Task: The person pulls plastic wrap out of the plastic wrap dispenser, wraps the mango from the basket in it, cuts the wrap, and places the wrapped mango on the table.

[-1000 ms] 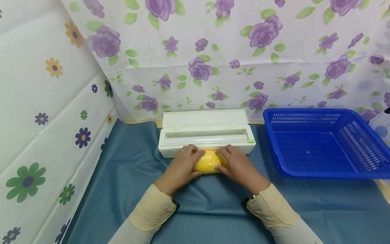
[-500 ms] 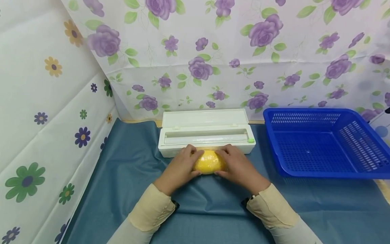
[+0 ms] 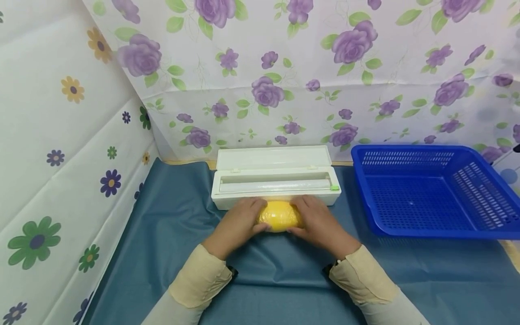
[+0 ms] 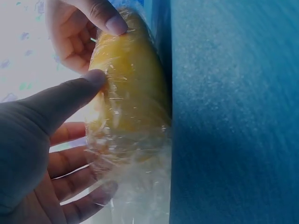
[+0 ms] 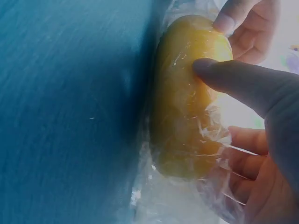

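Note:
A yellow oblong thing (image 3: 280, 215), smooth and rounded like a fruit, lies on the table wrapped in shiny clear cling film (image 4: 140, 177). My left hand (image 3: 239, 222) holds its left end, thumb on the near side and fingers behind. At the other end my right hand (image 3: 318, 222) holds it the same way. Loose film hangs past the ends in both wrist views, over the fingers. Just behind, an open white cling film box (image 3: 227, 200) holds a film roll (image 3: 276, 185).
To the right stands a blue plastic basket (image 3: 373, 221) with slotted walls. A teal cloth (image 3: 174, 253) with creases covers the table. Flowered sheets (image 3: 243, 54) close off the back and the left side. The box's lid (image 3: 274, 158) is raised at the back.
My left hand has shifted slightly left and toward me, its thumb now lower on the yellow thing. The right hand stays nearly where it was.

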`<state>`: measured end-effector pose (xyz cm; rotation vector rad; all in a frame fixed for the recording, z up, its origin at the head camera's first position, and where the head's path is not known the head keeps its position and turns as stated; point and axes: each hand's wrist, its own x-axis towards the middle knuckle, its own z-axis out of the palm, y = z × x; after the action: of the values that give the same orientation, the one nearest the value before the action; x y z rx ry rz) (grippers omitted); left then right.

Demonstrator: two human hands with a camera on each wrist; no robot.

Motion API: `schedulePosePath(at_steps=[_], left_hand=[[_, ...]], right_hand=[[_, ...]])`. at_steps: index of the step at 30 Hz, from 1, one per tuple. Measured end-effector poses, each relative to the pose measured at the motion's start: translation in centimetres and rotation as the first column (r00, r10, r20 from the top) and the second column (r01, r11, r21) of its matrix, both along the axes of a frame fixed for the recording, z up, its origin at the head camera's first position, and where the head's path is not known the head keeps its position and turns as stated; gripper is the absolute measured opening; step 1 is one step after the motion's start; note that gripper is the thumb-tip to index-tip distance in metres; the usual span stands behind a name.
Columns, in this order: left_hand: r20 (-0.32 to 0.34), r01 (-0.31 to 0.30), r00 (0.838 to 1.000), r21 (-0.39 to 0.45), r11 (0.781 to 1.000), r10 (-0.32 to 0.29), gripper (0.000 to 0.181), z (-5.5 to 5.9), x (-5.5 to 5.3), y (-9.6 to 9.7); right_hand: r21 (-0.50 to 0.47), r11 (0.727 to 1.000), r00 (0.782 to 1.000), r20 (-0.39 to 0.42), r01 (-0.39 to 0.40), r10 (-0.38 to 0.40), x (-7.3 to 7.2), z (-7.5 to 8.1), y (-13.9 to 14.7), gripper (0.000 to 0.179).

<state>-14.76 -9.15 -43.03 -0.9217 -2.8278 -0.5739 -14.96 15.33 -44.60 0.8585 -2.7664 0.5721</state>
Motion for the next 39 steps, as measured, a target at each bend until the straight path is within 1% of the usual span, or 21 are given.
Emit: schedulePosePath(at_steps=[5,8,12,16,22,26,32,36,39], left_hand=[[-0.034,0.003,0.999,-0.006,1.000,-0.003,0.050,0.3,-0.1,0.0],[-0.034,0.007,0.999,-0.002,1.000,-0.007,0.050,0.4,-0.1,0.0],[-0.005,0.003,1.000,0.009,1.000,-0.003,0.051,0.4,-0.1,0.0],[0.034,-0.006,0.999,0.016,1.000,0.006,0.059,0.4,-0.1,0.1],[0.053,-0.027,0.998,0.005,1.000,0.027,0.069,-0.1,-0.3,0.1],[0.074,-0.043,0.996,0.016,0.999,0.041,0.068,-0.1,-0.3,0.1],[0.115,-0.052,0.992,0.011,0.999,0.051,0.054,0.1,-0.1,0.2],[0.148,-0.054,0.988,0.012,0.998,0.051,0.055,0.0,-0.1,0.3],[0.180,-0.056,0.982,0.033,0.998,0.049,0.056,0.1,-0.1,0.3]], right_hand=[[-0.013,1.000,0.999,0.049,0.005,-0.004,-0.2,0.1,0.2,0.064],[-0.009,1.000,0.997,0.071,-0.003,0.004,-0.3,0.2,0.4,0.063],[0.006,1.000,0.997,0.075,-0.023,0.022,-0.5,0.1,0.6,0.062],[-0.013,0.999,0.996,0.074,-0.039,0.040,-0.6,0.1,0.8,0.062],[-0.025,0.999,0.994,0.105,-0.036,0.039,-0.6,0.2,0.8,0.058],[-0.024,0.999,0.992,0.119,-0.028,0.031,-0.5,0.6,0.8,0.054],[-0.024,1.000,0.993,0.120,-0.017,0.019,-0.2,0.8,0.7,0.052],[-0.022,1.000,0.994,0.111,-0.021,0.023,-0.1,0.9,0.8,0.055],[-0.030,0.999,0.991,0.136,-0.018,0.021,-0.1,1.1,0.9,0.058]])
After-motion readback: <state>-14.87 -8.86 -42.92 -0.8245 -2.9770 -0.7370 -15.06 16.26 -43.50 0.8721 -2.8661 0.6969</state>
